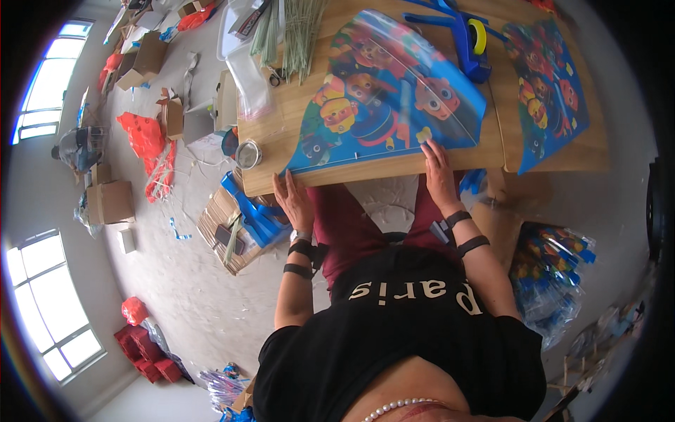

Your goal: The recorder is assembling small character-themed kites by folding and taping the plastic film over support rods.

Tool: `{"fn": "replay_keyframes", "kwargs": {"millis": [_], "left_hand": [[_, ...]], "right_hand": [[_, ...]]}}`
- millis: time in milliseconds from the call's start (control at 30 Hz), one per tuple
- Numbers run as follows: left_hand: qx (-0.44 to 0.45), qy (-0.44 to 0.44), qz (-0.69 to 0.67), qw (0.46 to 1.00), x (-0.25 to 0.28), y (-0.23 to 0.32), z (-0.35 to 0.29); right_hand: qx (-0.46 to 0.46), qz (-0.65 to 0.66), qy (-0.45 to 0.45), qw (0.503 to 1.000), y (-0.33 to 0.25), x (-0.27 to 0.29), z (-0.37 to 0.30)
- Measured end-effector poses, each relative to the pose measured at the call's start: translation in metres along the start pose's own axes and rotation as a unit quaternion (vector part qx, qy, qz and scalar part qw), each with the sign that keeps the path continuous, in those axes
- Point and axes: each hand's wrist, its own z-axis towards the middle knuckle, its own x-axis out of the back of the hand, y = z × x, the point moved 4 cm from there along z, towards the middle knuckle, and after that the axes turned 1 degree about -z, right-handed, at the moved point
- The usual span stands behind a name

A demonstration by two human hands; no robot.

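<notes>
A kite sail (380,130), blue with bright cartoon figures, is spread on the wooden table in front of me, its far part blurred and lifted. Thin pale rods run along its near edge and across its right part. My left hand (294,202) is at the table's front edge, fingers stretched out, the tips at the sail's near left corner. On the near edge, further right, rest the extended fingers of my right hand (439,171). Neither hand seems to grip anything.
A second printed sail (547,91) lies on the right. Behind are a blue tape dispenser (472,49) with yellow tape and bundled pale rods (299,35). A roll of clear tape (248,154) sits at the left edge. Cardboard boxes (110,202) and red bags (145,141) litter the floor.
</notes>
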Motion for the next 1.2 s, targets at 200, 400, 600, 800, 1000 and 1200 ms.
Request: {"fn": "replay_keyframes", "kwargs": {"millis": [200, 400, 600, 800, 1000, 1200], "left_hand": [[0.005, -0.002, -0.003, 1.0, 0.0006, -0.0012, -0.0011], [0.002, 0.001, -0.006, 1.0, 0.0007, 0.0007, -0.0013], [-0.002, 0.003, 0.005, 1.0, 0.0009, -0.0002, -0.0003], [0.001, -0.001, 0.004, 1.0, 0.0015, 0.0017, -0.0002], [0.008, -0.003, 0.0, 1.0, 0.0006, 0.0005, -0.0004], [0.008, -0.004, 0.001, 1.0, 0.0, -0.0006, -0.0005]], "right_hand": [[0.006, -0.009, 0.006, 1.0, -0.0018, 0.0003, 0.0003], [0.005, -0.016, 0.005, 1.0, -0.002, 0.0, 0.0], [0.004, -0.023, -0.002, 1.0, -0.0034, 0.0009, 0.0012], [-0.002, -0.017, -0.005, 1.0, -0.0028, 0.0003, 0.0001], [-0.004, -0.019, -0.006, 1.0, -0.0015, -0.0007, -0.0006], [-0.008, -0.02, -0.002, 1.0, -0.0013, -0.0013, -0.0007]]}}
